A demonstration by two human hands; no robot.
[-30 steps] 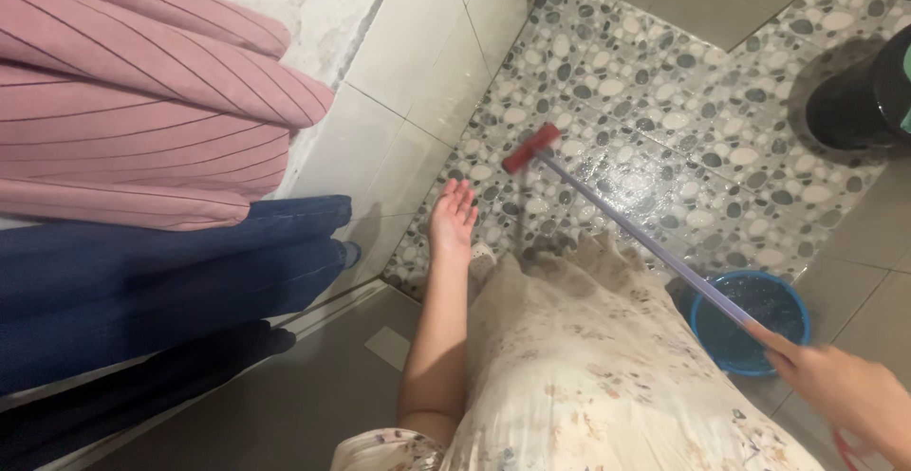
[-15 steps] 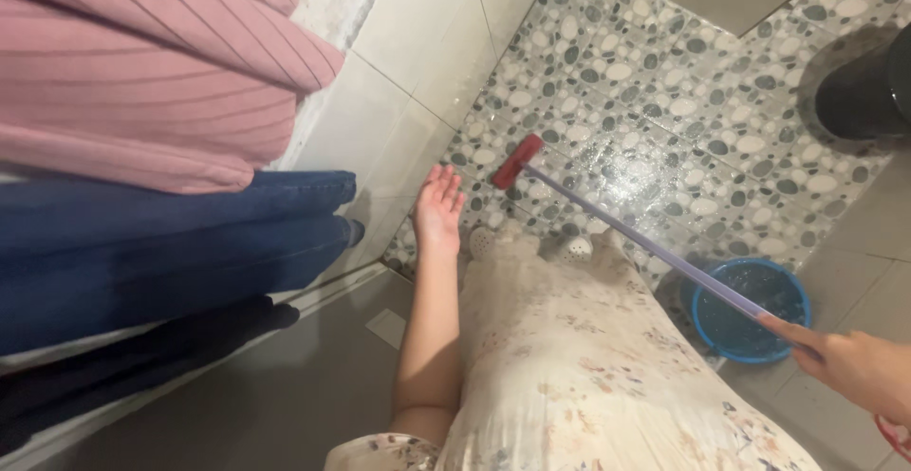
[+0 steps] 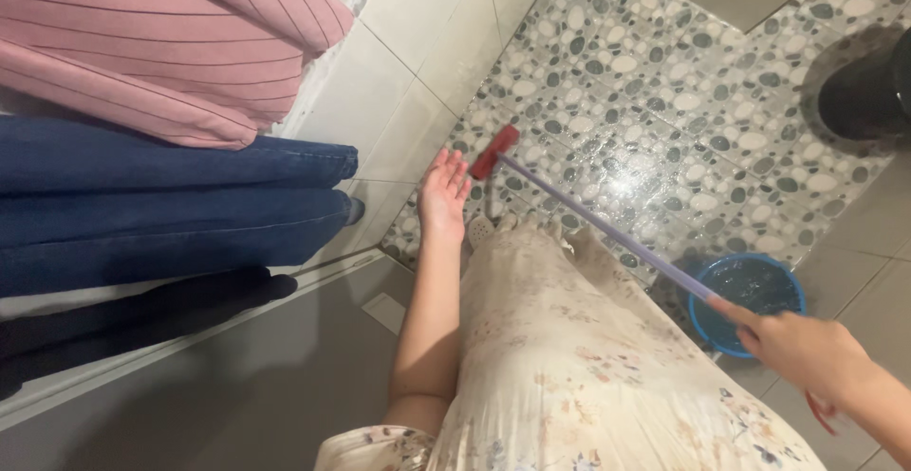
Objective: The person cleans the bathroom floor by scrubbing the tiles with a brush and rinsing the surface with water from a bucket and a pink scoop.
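My right hand (image 3: 802, 350) grips the near end of a long purple-handled floor brush (image 3: 607, 229). Its red head (image 3: 494, 151) rests on the wet pebble-patterned floor (image 3: 664, 101) close to the white tiled wall. My left hand (image 3: 444, 192) hangs open, palm up and fingers spread, just left of the brush head and holding nothing. My pale floral dress (image 3: 579, 357) fills the lower middle and hides my feet, apart from a white slipper tip (image 3: 481, 230).
A blue basin (image 3: 750, 300) of water stands on the floor by my right hand. A dark bucket (image 3: 868, 92) stands at the upper right. Pink, blue and black garments (image 3: 161, 120) hang on the left against the white tiled wall (image 3: 408, 63).
The red brush head has slid left along the floor toward the wall and my left hand. My right hand has shifted left with the handle. The view has tilted slightly.
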